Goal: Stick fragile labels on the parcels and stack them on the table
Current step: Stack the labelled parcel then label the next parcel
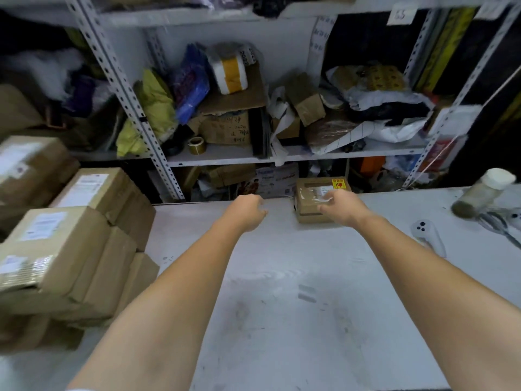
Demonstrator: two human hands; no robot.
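My right hand (341, 206), splayed wide, rests on the small brown cardboard parcel (310, 191) at the white table's (282, 277) far edge, nearer than my empty, loosely curled left hand (249, 211).

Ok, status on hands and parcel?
Left hand empty, loosely curled, over white table. Right hand over small brown cardboard parcel, contact unclear. Yellow-red fragile label already on. Nothing blocking.
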